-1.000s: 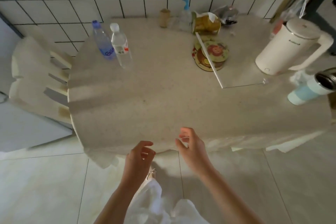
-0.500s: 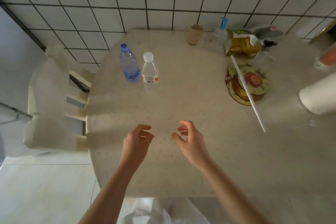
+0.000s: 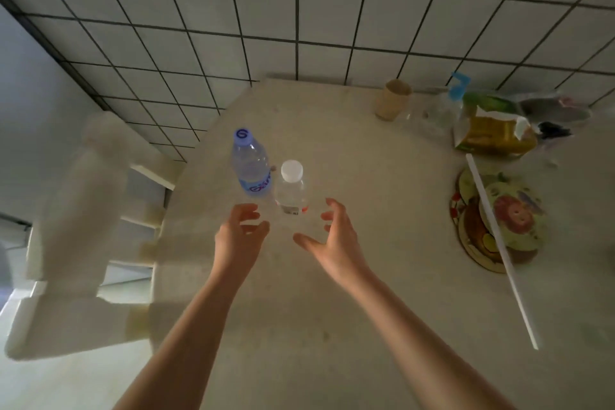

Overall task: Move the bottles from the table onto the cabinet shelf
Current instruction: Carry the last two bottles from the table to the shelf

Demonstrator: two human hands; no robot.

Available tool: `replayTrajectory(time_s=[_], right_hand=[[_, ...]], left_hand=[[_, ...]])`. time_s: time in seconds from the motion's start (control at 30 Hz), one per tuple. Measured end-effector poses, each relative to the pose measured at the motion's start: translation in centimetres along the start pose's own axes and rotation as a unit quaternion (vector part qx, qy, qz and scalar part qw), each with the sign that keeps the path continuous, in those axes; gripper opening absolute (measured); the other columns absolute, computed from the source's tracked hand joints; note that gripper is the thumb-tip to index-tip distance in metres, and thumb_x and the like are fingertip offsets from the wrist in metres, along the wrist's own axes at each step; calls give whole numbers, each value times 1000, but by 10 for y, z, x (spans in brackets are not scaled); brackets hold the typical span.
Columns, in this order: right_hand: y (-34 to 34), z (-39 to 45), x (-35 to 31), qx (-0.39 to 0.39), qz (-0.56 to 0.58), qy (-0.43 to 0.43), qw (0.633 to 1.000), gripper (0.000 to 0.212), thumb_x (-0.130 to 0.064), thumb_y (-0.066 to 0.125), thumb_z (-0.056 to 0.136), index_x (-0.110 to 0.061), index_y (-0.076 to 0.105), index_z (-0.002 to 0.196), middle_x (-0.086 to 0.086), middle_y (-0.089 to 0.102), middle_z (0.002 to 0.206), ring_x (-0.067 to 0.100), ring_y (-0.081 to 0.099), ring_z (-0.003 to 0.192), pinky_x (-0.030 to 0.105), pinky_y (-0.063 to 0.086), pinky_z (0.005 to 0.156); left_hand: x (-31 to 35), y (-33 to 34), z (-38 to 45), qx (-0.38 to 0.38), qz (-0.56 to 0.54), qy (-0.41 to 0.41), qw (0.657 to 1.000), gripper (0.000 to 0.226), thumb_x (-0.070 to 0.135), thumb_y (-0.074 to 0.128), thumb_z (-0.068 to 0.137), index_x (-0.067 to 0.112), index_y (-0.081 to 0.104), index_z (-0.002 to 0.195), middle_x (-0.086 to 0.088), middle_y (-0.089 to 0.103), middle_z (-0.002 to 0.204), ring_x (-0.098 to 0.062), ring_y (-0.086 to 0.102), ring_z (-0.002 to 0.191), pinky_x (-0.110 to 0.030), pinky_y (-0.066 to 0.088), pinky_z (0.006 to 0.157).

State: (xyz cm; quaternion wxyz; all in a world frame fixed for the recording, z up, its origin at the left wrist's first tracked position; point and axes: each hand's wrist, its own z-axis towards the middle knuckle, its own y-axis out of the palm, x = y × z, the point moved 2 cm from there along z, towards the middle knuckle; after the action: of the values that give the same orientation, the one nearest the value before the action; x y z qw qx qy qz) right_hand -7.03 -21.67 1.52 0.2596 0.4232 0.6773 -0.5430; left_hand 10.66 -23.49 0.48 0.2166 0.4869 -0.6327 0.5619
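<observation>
- Two bare forearms reach in from the near edge over the pale speckled table [image 3: 332, 326].
- Left hand [image 3: 238, 236]: fingers loosely curled and spread, holding nothing, just short of the base of the blue-capped bottle; contact cannot be confirmed.
- Right hand [image 3: 336, 240]: thumb and fingers spread wide, holding nothing, just to the right of the white-capped bottle and apart from it.
- Clear plastic bottle with white cap [image 3: 292, 191]: upright on the table, toward its left edge, between the two hands and slightly beyond them.
- Clear plastic bottle with blue cap and blue label [image 3: 250, 167]: upright, just beside the white-capped bottle on its left, nearer the left edge.
- Round coasters with cartoon print [image 3: 499, 226]: stacked at the right side of the table; a long white strip [image 3: 499, 246] lies diagonally across them.
- White slatted chair [image 3: 83, 226]: off the left edge of the table, blurred.
- Tan paper cup [image 3: 392, 98]: upright near the far edge.
- Clear spray bottle with blue nozzle [image 3: 446, 103]: beside the cup, at the far edge.
- Yellow-green crumpled snack bag [image 3: 492, 133]: at the far right corner; dark items beyond it are too blurred to identify.
- White tiled wall with dark grout [image 3: 299, 10]: behind the far edge.
</observation>
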Motion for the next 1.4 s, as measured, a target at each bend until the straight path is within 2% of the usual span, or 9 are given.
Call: replayTrajectory(time_s=[0.13,0.27,0.43,0.53,0.73,0.87,1.03,1.23,1.4], right_hand=[[12,39,-7,-37,-1,-25,999,100,-35,83,68,-14,24,145,9,39,141,20,44,127,9,30,93],[22,63,-5,-42,20,-48,998,100,-23,88,63,-8,30,143,9,42,137,6,46,108,-11,24,77],[29,77,3,-41,43,-56,997,79,-21,90,58,-15,49,124,3,58,121,14,57,109,7,35,80],[27,81,7,-71,62,-48,994,68,-25,89,60,-28,49,115,-9,63,108,2,58,95,5,39,72],[25,87,15,-100,112,-25,988,66,-30,88,60,-34,50,114,-17,66,109,-3,61,99,14,48,84],[24,87,20,-88,136,-14,987,63,-29,89,59,-44,52,108,-22,66,106,-5,62,100,22,53,88],[16,69,29,-35,141,2,989,64,-42,86,51,-24,58,106,-9,72,99,9,68,92,33,57,82],[-7,9,46,10,166,60,984,60,-46,82,49,-23,60,99,-6,73,88,10,68,80,30,55,75],[-22,-61,48,51,179,98,978,46,-43,81,56,-27,61,95,-7,72,84,9,69,78,30,57,72]], left_hand=[[3,8,43,20,-30,-15,999,53,15,74,82,16,46,126,4,56,116,-19,62,95,-30,46,77],[-1,18,75,64,-79,-9,995,68,17,81,73,18,40,127,-3,53,126,-23,59,107,-40,52,88],[0,30,101,97,-122,23,987,65,15,86,63,13,45,114,10,61,98,2,63,81,-18,51,70],[4,34,112,95,-115,16,989,67,32,80,62,1,52,115,-1,65,95,-15,64,82,-31,50,71],[0,36,113,102,-73,-6,992,69,18,82,71,14,48,131,6,60,109,-10,59,96,-27,46,83],[-2,36,109,103,-67,-7,992,68,34,83,65,14,53,123,4,64,105,-15,63,93,-30,50,80],[-2,38,76,120,-69,-14,990,62,20,89,60,17,57,113,3,67,99,-7,61,80,-15,44,67],[-19,35,4,62,-91,-53,993,63,30,88,50,24,60,106,4,71,95,-19,68,87,-41,57,74],[-15,26,-69,2,-101,-29,994,65,44,80,40,29,61,100,8,71,90,-14,68,82,-47,58,75]])
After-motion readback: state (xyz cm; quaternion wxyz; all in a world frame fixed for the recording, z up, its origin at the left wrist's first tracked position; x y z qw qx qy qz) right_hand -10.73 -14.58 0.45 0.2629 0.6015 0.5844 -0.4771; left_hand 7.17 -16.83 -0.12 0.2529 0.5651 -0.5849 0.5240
